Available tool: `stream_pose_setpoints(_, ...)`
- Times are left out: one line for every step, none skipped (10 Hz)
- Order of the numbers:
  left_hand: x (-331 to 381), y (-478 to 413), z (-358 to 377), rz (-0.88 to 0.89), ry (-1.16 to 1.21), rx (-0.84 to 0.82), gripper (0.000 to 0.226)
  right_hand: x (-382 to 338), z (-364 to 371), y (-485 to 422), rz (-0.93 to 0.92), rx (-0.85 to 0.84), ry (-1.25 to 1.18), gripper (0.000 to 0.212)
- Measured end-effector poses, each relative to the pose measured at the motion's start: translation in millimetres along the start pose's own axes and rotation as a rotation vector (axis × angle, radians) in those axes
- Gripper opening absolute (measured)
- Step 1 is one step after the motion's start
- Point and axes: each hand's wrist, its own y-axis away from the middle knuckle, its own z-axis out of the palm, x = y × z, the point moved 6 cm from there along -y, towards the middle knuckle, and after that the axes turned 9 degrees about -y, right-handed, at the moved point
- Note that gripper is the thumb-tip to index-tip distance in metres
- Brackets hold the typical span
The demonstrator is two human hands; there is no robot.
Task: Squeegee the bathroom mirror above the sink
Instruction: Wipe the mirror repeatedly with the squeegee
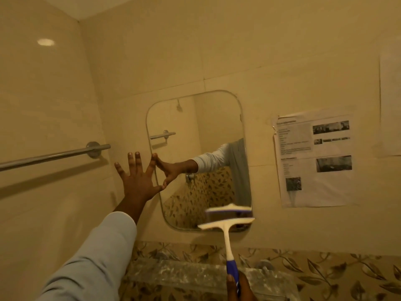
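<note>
- Rounded mirror (199, 148) hangs on the tiled wall (282, 51).
- Steel towel rail (54, 156) to its left; printed sheet (314, 161) taped right.
- White squeegee (226, 222): blade at mirror's lower right corner.
- My left hand (138, 179) splayed flat, touching mirror's left edge; right hand (238, 287) grips squeegee's blue handle.

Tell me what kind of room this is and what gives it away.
Most likely a bathroom: a rounded mirror is fixed to glossy tiled walls, a metal towel rail runs along the left wall, and a shower head shows in the mirror's reflection.
</note>
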Motion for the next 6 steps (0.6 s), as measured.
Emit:
stream_pose_setpoints(-2.8, 1.5, -2.6, 0.006, -0.001, -0.002, 0.122, -117.1, 32.4, -37.5, -0.09, 0.049, 0.067, 0.03)
stream_pose_setpoints(-5.9, 1.8, -5.3, 0.024, 0.011, 0.002, 0.119, -191.9, 67.2, -85.9, -0.128, -0.073, -0.081, 0.032)
stream_pose_setpoints(-10.8, 2.3, -6.2, 0.045, 0.035, -0.006, 0.118, -251.8, 112.7, -121.2, -0.246, -0.181, -0.199, 0.01)
stream_pose_setpoints(-16.5, 7.3, -3.7, 0.048, 0.034, -0.015, 0.119, -296.1, 148.6, -155.6, -0.287, -0.277, -0.219, 0.018)
stream_pose_setpoints(-24.5, 16.8, 2.3, 0.045, 0.029, -0.035, 0.121, -309.8, 174.1, -175.9, -0.247, -0.299, -0.192, 0.027)
stream_pose_setpoints(-34.6, 25.2, 6.9, 0.04, 0.021, -0.072, 0.123, -309.2, 188.6, -186.4, -0.237, -0.298, -0.205, 0.018)
